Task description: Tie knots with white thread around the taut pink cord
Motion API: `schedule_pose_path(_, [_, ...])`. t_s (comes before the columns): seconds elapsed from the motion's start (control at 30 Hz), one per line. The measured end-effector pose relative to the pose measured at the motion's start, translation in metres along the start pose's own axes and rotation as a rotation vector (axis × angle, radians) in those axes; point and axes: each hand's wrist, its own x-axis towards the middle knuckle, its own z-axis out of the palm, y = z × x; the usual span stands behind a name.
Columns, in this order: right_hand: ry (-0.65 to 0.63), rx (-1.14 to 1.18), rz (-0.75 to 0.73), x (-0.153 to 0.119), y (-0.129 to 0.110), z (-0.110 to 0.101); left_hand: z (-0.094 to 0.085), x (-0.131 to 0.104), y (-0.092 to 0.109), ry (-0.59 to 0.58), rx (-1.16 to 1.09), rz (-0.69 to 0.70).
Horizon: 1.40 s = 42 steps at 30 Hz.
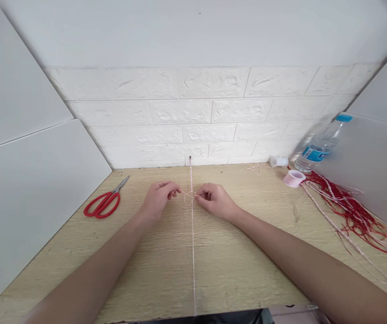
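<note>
A taut pale pink cord (193,252) runs from a small fixing (190,157) at the foot of the wall down to the table's front edge. Its upper stretch is a braided section (191,175) in pink and dark red. Left of the cord, my left hand (161,195) pinches one end of a thin pink thread (187,203). My right hand (212,197), close on the other side, has thumb and forefinger closed on the same thread. Between the hands the thread makes a loose loop around or across the cord; which one I cannot tell.
Red-handled scissors (102,204) lie at the left. At the right are a pink thread spool (294,178), a white spool (279,161), a water bottle (318,150) leaning by the wall, and a heap of red and pink cords (352,204). White panels flank the wooden table (139,270).
</note>
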Motion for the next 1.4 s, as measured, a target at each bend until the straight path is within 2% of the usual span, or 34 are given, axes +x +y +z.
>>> schedule_pose_path(0.1, [0.018, 0.002, 0.006, 0.000, 0.000, 0.000, 0.001, 0.000, 0.006, 0.012, -0.160, -0.056])
schedule_pose_path(0.23, [0.079, 0.020, 0.012, 0.000, 0.000, -0.001, 0.000, -0.003, 0.013, -0.031, -0.228, -0.143])
schedule_pose_path(0.37, [0.092, 0.157, 0.016, 0.001, -0.001, -0.004, 0.002, -0.005, 0.013, -0.114, -0.149, -0.157])
schedule_pose_path(0.5, [0.040, 0.374, 0.034, 0.001, -0.002, -0.004, 0.006, -0.007, 0.009, -0.142, 0.033, -0.114])
schedule_pose_path(0.6, [-0.005, 0.435, 0.085, 0.000, -0.002, -0.003, 0.008, -0.007, 0.005, -0.159, 0.146, -0.106])
schedule_pose_path(0.73, [-0.001, 0.301, 0.114, -0.002, -0.003, -0.002, 0.008, -0.005, 0.000, -0.115, 0.362, -0.055])
schedule_pose_path(0.87, [0.029, 0.190, 0.075, -0.002, -0.005, -0.001, 0.008, -0.007, -0.001, -0.099, 0.639, 0.108])
schedule_pose_path(0.97, [0.028, 0.134, 0.044, -0.002, -0.004, 0.000, 0.009, -0.009, -0.001, -0.119, 0.763, 0.166])
schedule_pose_path(1.17, [-0.008, 0.046, 0.031, -0.001, 0.001, 0.001, 0.010, -0.012, -0.002, -0.220, 0.872, 0.189])
schedule_pose_path(1.4, [-0.035, -0.206, -0.066, 0.001, 0.001, 0.000, 0.009, -0.012, -0.005, -0.242, 0.857, 0.204])
